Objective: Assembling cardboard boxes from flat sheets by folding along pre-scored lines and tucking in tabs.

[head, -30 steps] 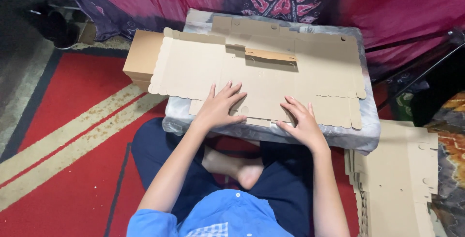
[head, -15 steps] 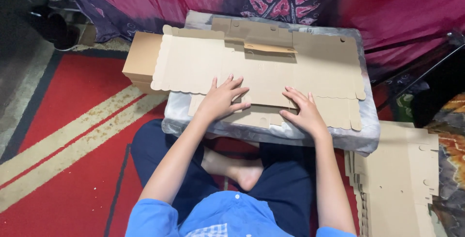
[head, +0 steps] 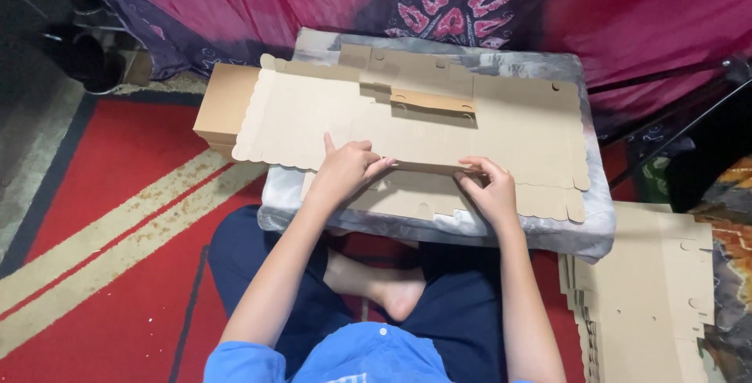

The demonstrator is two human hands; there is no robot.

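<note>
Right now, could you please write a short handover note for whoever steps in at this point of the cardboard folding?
Left hand: fingers pressed on the near flap of the flat cardboard box blank, pinching its folded edge.
Right hand: fingers curled over the same flap edge, lifting it along the crease.
The blank lies spread across the grey padded table. A stack of unfolded blanks sits on the floor to the right; a closed brown box stands at the table's left end.
Done: the near flap is partly raised. Left: the other flaps lie flat, and the small tab at the far edge is not tucked in.
</note>
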